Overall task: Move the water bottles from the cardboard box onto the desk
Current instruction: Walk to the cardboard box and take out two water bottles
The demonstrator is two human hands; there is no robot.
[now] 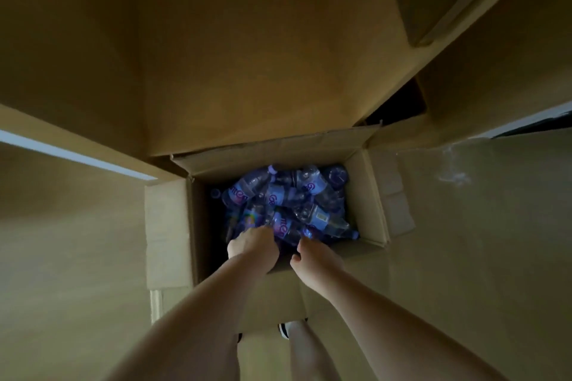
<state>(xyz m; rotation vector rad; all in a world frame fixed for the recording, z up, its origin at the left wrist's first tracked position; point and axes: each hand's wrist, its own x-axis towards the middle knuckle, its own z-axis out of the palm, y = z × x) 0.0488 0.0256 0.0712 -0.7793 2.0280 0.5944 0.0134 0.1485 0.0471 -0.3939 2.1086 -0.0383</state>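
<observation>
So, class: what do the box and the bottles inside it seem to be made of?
Box: corrugated cardboard, matte brown, by its creased, folded-out flaps. Bottles: probably clear thin plastic, glossy, with glints on the walls, blue labels and purple caps.

bottle labels: partial pink letters, unreadable.
</observation>
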